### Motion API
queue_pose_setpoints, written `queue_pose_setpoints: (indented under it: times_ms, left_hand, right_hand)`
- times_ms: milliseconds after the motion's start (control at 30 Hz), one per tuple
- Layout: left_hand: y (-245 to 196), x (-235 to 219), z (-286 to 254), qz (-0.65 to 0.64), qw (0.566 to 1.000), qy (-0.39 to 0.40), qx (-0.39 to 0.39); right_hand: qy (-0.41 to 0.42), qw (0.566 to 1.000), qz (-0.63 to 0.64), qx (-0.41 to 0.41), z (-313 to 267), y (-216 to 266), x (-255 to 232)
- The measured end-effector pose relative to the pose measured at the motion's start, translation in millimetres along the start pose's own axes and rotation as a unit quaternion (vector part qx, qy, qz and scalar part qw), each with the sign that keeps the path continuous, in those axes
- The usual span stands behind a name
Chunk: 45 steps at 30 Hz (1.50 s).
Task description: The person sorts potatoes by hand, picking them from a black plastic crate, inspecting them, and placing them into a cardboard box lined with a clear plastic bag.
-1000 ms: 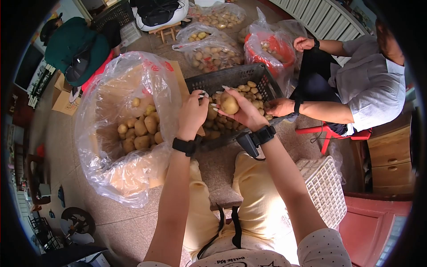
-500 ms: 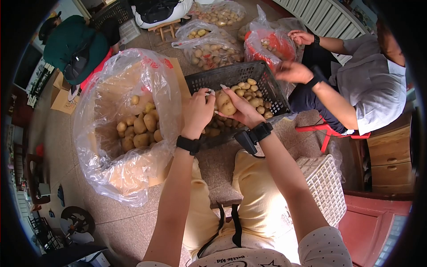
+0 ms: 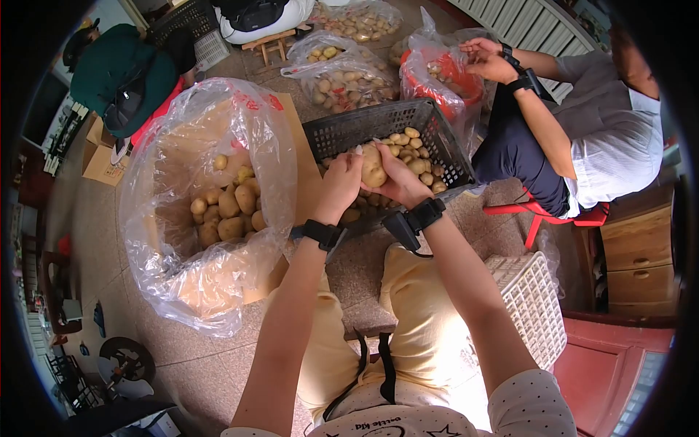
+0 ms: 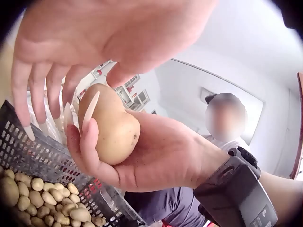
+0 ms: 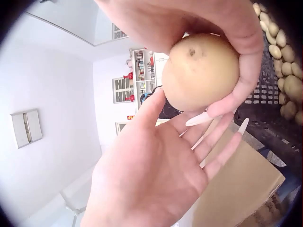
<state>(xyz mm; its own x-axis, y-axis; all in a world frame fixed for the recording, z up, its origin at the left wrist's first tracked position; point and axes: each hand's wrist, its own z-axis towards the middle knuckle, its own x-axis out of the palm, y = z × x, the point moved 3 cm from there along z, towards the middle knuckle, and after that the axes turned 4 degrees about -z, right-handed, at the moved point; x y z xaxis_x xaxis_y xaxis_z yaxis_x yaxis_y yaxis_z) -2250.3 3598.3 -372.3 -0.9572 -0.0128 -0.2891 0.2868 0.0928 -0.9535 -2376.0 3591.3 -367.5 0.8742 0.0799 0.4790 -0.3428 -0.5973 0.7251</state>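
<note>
A large, pale, lumpy potato point(image 3: 374, 169) is held up over the black crate point(image 3: 439, 135). My right hand point(image 3: 403, 178) grips it, fingers curled round its underside, as the left wrist view confirms with the potato point(image 4: 116, 135) in that palm. My left hand point(image 3: 341, 183) is beside it. In the right wrist view the left hand point(image 5: 151, 172) has straight, loosely spread fingers, its thumb tip right at the potato's side. Smaller potatoes point(image 3: 411, 153) lie in the crate below, partly hidden by both hands.
A plastic-lined cardboard box point(image 3: 175, 138) with bigger potatoes point(image 3: 229, 207) stands left of the crate. Bagged potatoes point(image 3: 353, 84) and a red bucket point(image 3: 466, 98) are behind it. A seated person point(image 3: 611, 138) is at the right, near a white basket point(image 3: 524, 306).
My left hand has moved right, closer to the potato, which the right hand has turned upright. The seated person's hand has left the crate and risen towards the other hand.
</note>
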Motion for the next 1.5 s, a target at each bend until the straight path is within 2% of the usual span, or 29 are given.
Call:
queue_pose_setpoints:
  times_ms: [200, 333, 367, 400, 433, 500, 633, 700, 733, 800, 867, 933, 1000, 1033, 1100, 1267, 1367, 1433, 1500]
  left_hand:
    - [1.7, 3.9, 4.1, -0.048, 0.998, 0.032, -0.030]
    - [-12.9, 5.2, -2.1, -0.017, 0.999, 0.012, -0.042]
    - [-23.0, 5.4, -4.4, -0.072, 0.996, 0.042, 0.012]
    - [-30.3, 6.6, -6.7, -0.127, 0.987, 0.072, 0.065]
    - [-27.1, 10.5, -6.7, -0.127, 0.987, 0.072, 0.065]
    - [-23.6, 15.9, -7.5, -0.070, 0.993, 0.023, 0.093]
    - [-20.1, 19.1, -6.7, -0.085, 0.991, 0.031, 0.100]
    - [-26.2, 15.1, -6.4, -0.021, 0.985, 0.012, 0.172]
    - [-29.2, 14.0, -7.3, -0.021, 0.985, 0.011, 0.172]
    - [-32.5, 12.8, -8.2, -0.110, 0.984, 0.037, 0.133]
    - [-21.2, 17.1, -0.8, -0.154, 0.977, 0.021, 0.147]
    - [-33.7, 11.3, -3.0, -0.199, 0.967, 0.006, 0.162]
    - [-37.5, 4.1, -9.0, -0.320, 0.944, 0.063, 0.039]
    - [-37.0, 1.4, -8.2, -0.320, 0.944, 0.064, 0.041]
    - [-36.1, -1.2, -8.0, -0.314, 0.946, 0.073, -0.020]
    - [-44.6, 0.6, -16.8, -0.265, 0.961, 0.069, -0.036]
    - [-48.1, 3.0, -17.5, -0.304, 0.951, 0.048, -0.002]
    - [-46.1, -0.2, -16.7, -0.313, 0.945, 0.092, -0.034]
    - [-40.0, -5.8, -12.9, -0.298, 0.949, 0.101, -0.032]
  right_hand:
    - [-0.008, 0.999, 0.032, 0.004, -3.8, 3.5, 3.3]
    - [-0.004, 1.000, 0.023, -0.001, -2.2, 3.6, 1.9]
    - [-0.004, 1.000, 0.023, -0.001, 2.0, 2.4, -2.1]
    - [0.031, 0.999, 0.028, -0.018, 5.1, 3.9, -2.8]
    - [0.065, 0.997, 0.034, -0.035, 7.4, 4.6, -3.5]
    - [0.060, 0.996, 0.041, -0.043, 7.3, 4.9, -5.6]
    - [0.060, 0.996, 0.051, -0.041, 2.5, 6.6, -3.1]
    - [0.074, 0.995, 0.050, -0.037, 2.2, 6.2, -1.9]
    - [0.088, 0.994, 0.049, -0.033, 2.1, 5.8, -1.0]
    - [0.096, 0.994, 0.045, -0.030, 0.6, 6.6, -0.5]
    - [0.105, 0.993, 0.041, -0.029, -1.8, 8.6, 0.7]
    - [0.135, 0.990, 0.029, -0.005, -5.8, 9.8, 3.8]
    - [0.134, 0.991, -0.001, 0.009, -5.5, 9.7, 2.5]
    - [0.132, 0.990, -0.030, 0.025, -5.2, 8.7, 1.2]
    - [0.127, 0.991, -0.042, 0.025, -5.3, 7.3, 2.6]
    - [0.139, 0.988, -0.047, 0.038, -5.4, 7.2, 1.7]
    - [0.162, 0.985, -0.037, 0.039, -9.3, 5.9, 3.0]
    - [0.165, 0.984, -0.046, 0.046, -11.7, 5.5, 3.8]
    - [0.169, 0.983, -0.054, 0.052, -13.8, 5.6, 5.0]
